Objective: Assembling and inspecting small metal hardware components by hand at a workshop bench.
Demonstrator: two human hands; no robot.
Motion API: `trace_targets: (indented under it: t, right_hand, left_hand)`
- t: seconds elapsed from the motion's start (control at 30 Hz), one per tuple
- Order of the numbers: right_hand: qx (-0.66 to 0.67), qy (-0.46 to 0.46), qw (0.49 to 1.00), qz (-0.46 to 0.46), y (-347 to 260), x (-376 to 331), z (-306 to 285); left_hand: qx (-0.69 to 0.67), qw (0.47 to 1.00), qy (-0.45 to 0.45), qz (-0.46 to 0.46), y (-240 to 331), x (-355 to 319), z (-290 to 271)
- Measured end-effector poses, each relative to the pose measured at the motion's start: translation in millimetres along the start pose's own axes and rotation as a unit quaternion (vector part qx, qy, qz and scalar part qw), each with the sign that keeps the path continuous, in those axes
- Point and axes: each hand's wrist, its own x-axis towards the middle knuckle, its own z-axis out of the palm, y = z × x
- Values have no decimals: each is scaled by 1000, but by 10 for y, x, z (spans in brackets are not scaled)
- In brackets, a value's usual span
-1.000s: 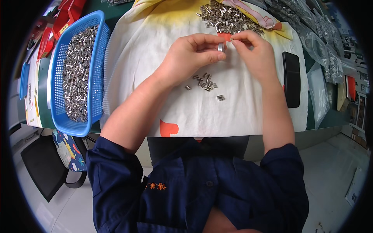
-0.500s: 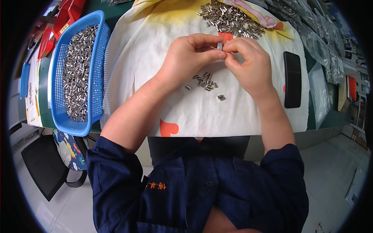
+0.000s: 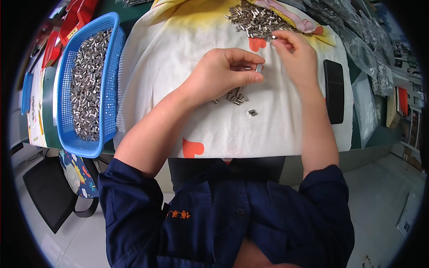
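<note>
My left hand (image 3: 228,69) is closed over the middle of the white cloth, pinching a small grey metal piece (image 3: 259,68) between thumb and forefinger. Another short metal cylinder shows inside the curl of its fingers. My right hand (image 3: 295,56) reaches to the near edge of a large pile of short metal cylinders (image 3: 257,22), with one small cylinder (image 3: 273,37) between thumb and forefinger. A smaller group of cylinders (image 3: 235,97) lies under my left hand, which partly covers it. Nearer to me are a few loose cylinders (image 3: 253,112).
On the left stands a blue plastic basket (image 3: 113,67) holding many similar cylinders. A black phone-like slab (image 3: 334,91) lies on the cloth (image 3: 277,138) at the right. Clear plastic bags (image 3: 366,58) crowd the far right, and red bins (image 3: 76,20) stand at the far left.
My hands have parted. The right has moved away and up to the large pile, where it pinches a cylinder; the left has shifted slightly nearer, still gripping the grey metal piece.
</note>
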Motion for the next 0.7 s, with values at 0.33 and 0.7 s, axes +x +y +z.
trace_targets:
  t: [0.33,0.7]
  right_hand:
    - [-185,-1,976,-113,-33,37,142]
    - [252,-128,959,15,-289,-153,-18]
  left_hand:
    - [-50,999,2,22,-28,17,-31]
    - [-133,989,40,43,0,42,-64]
